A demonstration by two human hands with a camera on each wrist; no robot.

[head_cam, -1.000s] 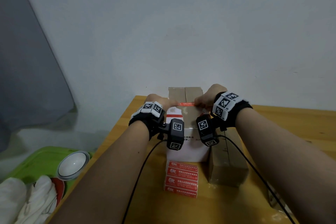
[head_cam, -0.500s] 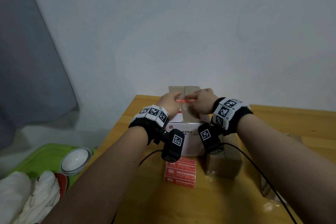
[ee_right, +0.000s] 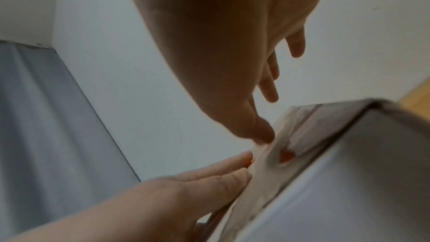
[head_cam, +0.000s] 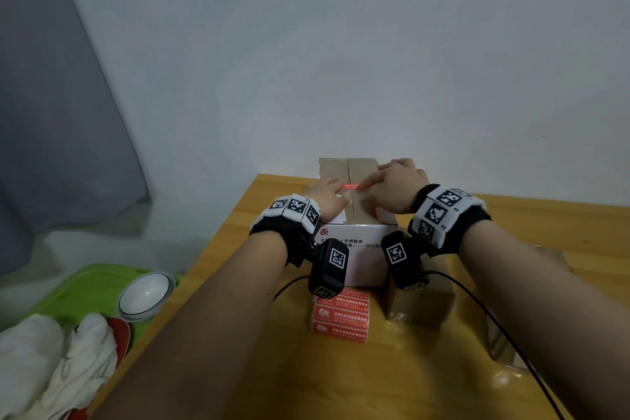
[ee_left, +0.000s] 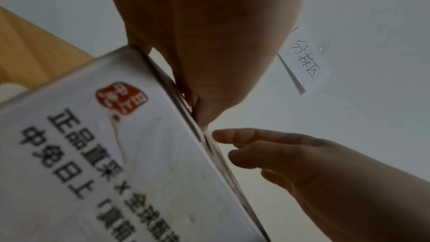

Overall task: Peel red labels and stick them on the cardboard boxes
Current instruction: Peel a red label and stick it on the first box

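Red label [head_cam: 350, 186] lies across the top of the white-sided cardboard box [head_cam: 354, 249], over the centre seam, right btwn both hands. Judging by looks it's thin, floppy paper w/ sticky back: near weightless, creases easily, and likely won't lift clean once stuck, so handle by the ends only & smooth from the middle outward. Left hand [head_cam: 324, 196] lies on the box top at the label's left end, fingers fairly straight, pressing down, not pinching. Right hand [head_cam: 397, 186] at the label's right end, fingers stretched & spread, tips on the label/box top; right wrist view shows a fingertip [ee_right: 261, 133] touching the surface, other fingers lifted clear. Box itself seems stiff and stays put under the press. Just below the wrists on the bench [head_cam: 306, 378]: label sheet [head_cam: 341, 317] w/ more red ones to peel, a plain brown box [head_cam: 419, 303] beside it on the right-hand side. Another brown box [head_cam: 347, 169] stands just past the fingertips, by the wall.
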